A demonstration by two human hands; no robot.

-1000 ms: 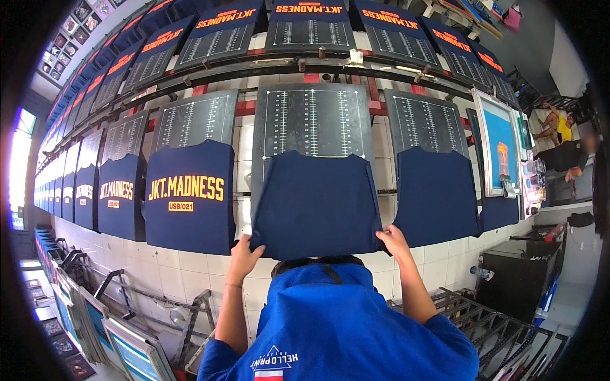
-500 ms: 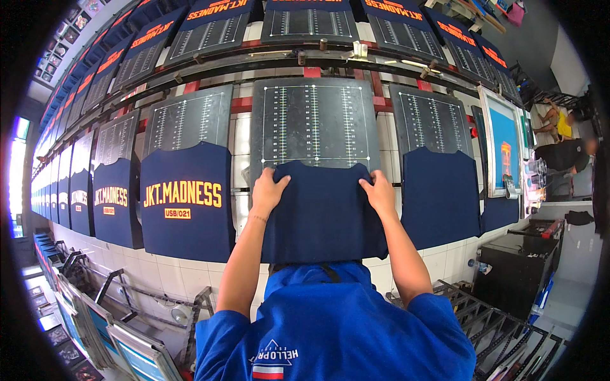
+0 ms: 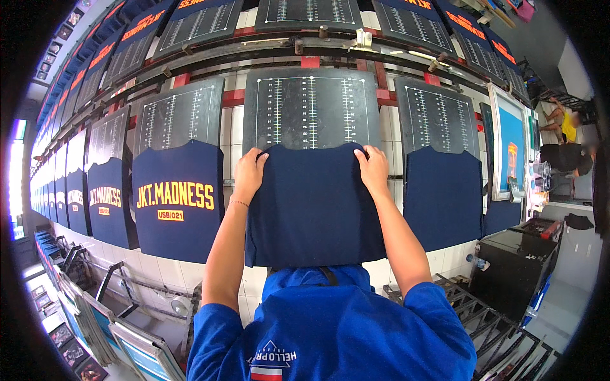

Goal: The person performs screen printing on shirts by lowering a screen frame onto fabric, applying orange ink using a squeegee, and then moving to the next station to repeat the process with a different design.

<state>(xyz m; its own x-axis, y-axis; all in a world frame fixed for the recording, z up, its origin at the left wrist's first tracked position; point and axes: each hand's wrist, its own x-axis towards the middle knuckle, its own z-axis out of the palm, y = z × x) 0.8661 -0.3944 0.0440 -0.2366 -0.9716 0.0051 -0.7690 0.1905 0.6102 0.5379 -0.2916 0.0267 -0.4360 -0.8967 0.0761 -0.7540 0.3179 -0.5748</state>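
Here, nearest to me, my own blue shirt fills the lower edge of the head view, and both forearms rise out of it toward the printing board straight ahead. The plain navy garment is draped over that board's lower half, its bottom hem hanging past the board's near edge, its top edge lying about halfway up, below the ruled white lines.

My left hand sits on the garment's upper left corner, fingers curled over the cloth edge. My right hand sits on the upper right corner the same way. Both are half-closed and pressing or pinching the fabric (I cannot tell whether the thumbs are tucked under it).

I judge the cloth to be light, soft and limp: it will sag and wrinkle wherever it is not supported, and it should cling a little rather than slide on the board. The two top corners, where my hands are, look like the sensible grip, since holding both keeps the edge taut and level.

To the left, a printed navy garment with yellow lettering lies on the neighbouring board; to the right, another plain navy one. Farther right stands a framed screen, with a black box below it. More boards run along the far rail.
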